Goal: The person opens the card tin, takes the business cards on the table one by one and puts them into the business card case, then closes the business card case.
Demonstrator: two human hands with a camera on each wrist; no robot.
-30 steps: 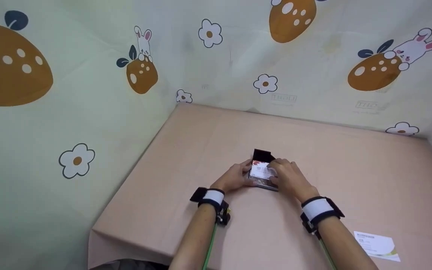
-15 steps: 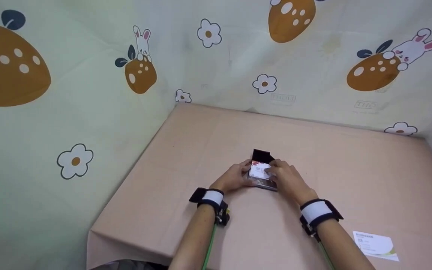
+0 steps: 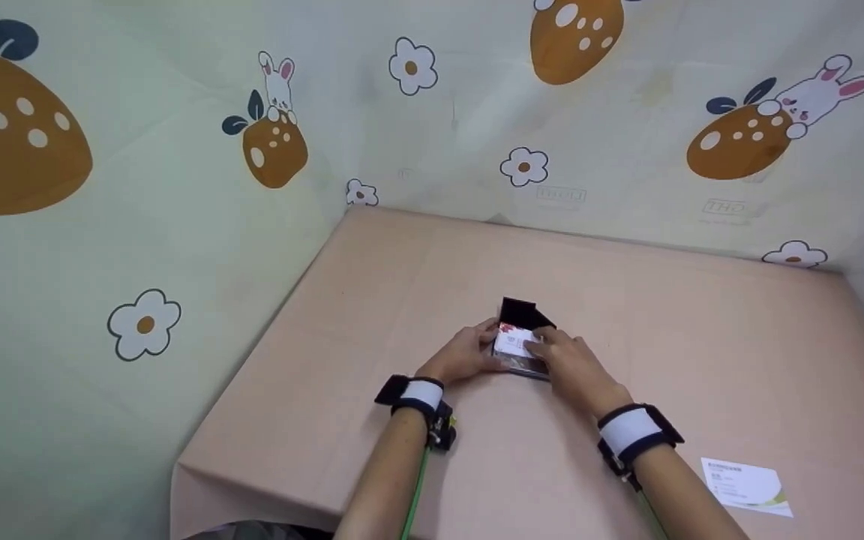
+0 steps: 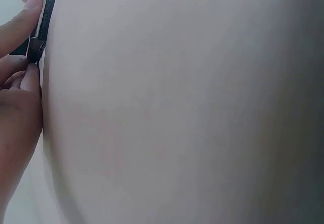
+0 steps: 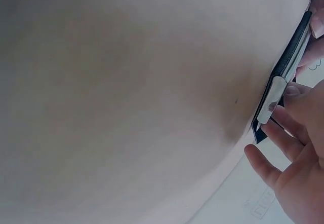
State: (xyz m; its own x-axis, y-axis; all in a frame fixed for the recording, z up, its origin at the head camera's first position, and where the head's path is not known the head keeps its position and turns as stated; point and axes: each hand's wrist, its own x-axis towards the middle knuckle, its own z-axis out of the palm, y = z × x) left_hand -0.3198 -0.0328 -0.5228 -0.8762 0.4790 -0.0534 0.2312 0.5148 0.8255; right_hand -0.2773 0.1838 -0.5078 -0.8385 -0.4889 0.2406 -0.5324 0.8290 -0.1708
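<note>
A small black card holder (image 3: 526,366) lies in the middle of the table, its dark flap (image 3: 518,311) folded open on the far side. Inside it is a white card (image 3: 511,342) with a red pattern at one corner. My left hand (image 3: 466,354) grips the holder's left side, thumb at the near corner. From the right, my right hand (image 3: 578,371) pinches the holder's edge, with a fingertip over the card. The left wrist view shows the holder's dark edge (image 4: 46,19) between thumb and fingers. In the right wrist view, the thumb and fingers are at the holder's end (image 5: 273,100).
A loose white business card (image 3: 747,486) with a green corner lies at the near right, beside the right forearm. The pinkish tablecloth (image 3: 402,300) meets patterned wall sheets (image 3: 462,135) at the back and left. Green cords (image 3: 417,487) run along both forearms.
My right hand has shifted slightly toward me along the holder, uncovering more of the flap's right corner. The left hand keeps its grip. The head view has drifted slightly.
</note>
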